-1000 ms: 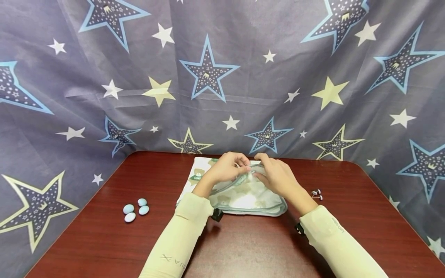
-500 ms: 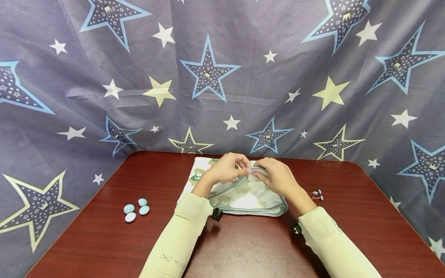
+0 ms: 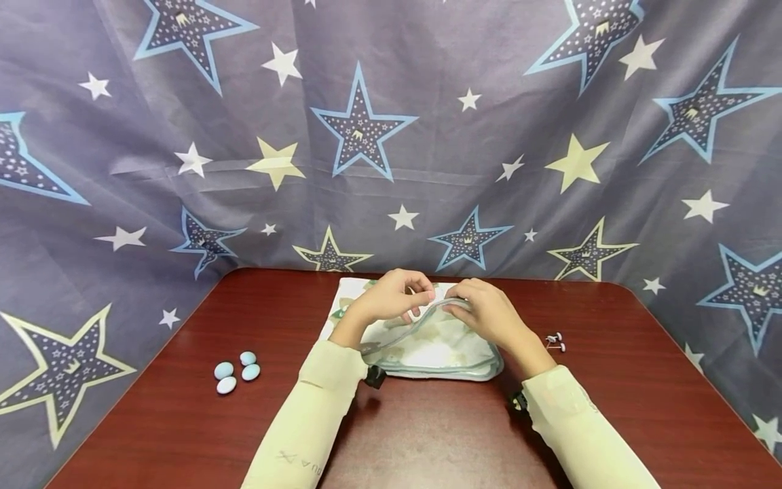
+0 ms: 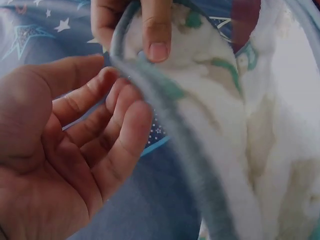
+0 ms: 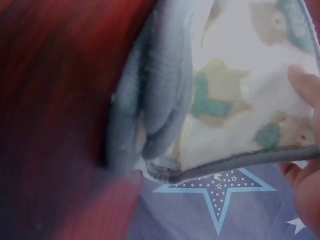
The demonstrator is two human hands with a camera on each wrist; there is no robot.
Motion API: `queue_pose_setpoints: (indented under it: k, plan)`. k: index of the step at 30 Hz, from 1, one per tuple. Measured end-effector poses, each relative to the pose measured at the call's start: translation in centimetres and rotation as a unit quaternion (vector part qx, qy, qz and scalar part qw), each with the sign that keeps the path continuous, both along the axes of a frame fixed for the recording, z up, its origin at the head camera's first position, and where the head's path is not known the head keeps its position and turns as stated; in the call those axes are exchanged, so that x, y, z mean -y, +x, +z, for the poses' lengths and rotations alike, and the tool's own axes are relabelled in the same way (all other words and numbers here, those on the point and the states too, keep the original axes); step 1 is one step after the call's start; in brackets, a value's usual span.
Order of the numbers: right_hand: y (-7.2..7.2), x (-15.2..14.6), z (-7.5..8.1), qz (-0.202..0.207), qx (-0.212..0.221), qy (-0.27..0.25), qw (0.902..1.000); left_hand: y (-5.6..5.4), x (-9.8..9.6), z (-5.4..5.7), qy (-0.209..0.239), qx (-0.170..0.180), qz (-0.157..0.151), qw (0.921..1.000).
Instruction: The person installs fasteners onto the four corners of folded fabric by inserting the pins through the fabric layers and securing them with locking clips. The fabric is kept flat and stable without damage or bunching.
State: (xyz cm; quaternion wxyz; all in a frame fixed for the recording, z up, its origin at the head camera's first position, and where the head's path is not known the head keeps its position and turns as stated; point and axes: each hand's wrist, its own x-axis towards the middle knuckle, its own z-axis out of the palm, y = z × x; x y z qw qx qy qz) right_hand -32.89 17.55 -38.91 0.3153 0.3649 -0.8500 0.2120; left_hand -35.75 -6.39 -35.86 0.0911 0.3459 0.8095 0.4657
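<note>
Flanking cloth (image 3: 436,353), pale ovals (image 3: 223,370) and pins (image 3: 552,339), right hand (image 3: 490,312) pinching hem (image 4: 192,165), left hand (image 3: 389,299) relaxed

left sleeve (image 3: 308,414): pale yellow, dark lettering (image 3: 314,468) | right sleeve (image 3: 589,428): pale yellow | black wrist devices (image 3: 375,376)

White glare on the cloth (image 3: 435,339)

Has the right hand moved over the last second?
Yes, slightly: judged against the table's far edge in the head view, the right hand has lowered its fingers to the cloth.
</note>
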Motion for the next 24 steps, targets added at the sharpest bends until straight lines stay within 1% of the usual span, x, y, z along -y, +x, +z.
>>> queue_pose_setpoints:
  k: [3,8,11,13,15,17,18,20,22,24]
  plan:
    - [-0.1,-0.1,0.0,0.001,-0.001,0.004,1.0,0.1,0.7,0.0,-0.011,0.0,0.006,0.9999]
    - [-0.1,-0.4,0.0,-0.007,0.011,0.009,0.9999,0.3,2.0,0.0,-0.044,-0.015,0.011,0.9989]
    - [0.0,-0.6,-0.1,-0.006,0.014,0.007,0.9999,0.5,3.0,0.1,-0.071,-0.031,0.014,0.9969]
    - [0.0,-0.8,-0.2,-0.002,0.016,0.003,0.9999,0.7,3.7,0.1,-0.096,-0.047,0.011,0.9942]
    - [-0.1,-1.0,-0.2,0.001,0.017,-0.001,0.9999,0.9,4.5,0.2,-0.127,-0.072,0.006,0.9892]
    - [-0.1,-1.1,-0.2,0.005,0.02,-0.004,0.9998,1.2,5.5,0.4,-0.158,-0.099,-0.001,0.9825]
    - [-0.1,-1.1,-0.2,0.005,0.022,-0.004,0.9997,1.3,6.0,0.4,-0.174,-0.116,-0.004,0.978]
    - [-0.2,-1.2,-0.2,0.006,0.025,-0.004,0.9997,1.6,7.2,0.4,-0.203,-0.138,-0.005,0.9694]
    - [-0.2,-1.2,-0.2,0.005,0.026,-0.003,0.9997,1.9,8.6,0.4,-0.232,-0.159,-0.001,0.9598]
    - [-0.2,-1.2,-0.1,0.003,0.027,-0.001,0.9996,2.2,10.0,0.2,-0.259,-0.171,0.004,0.9505]
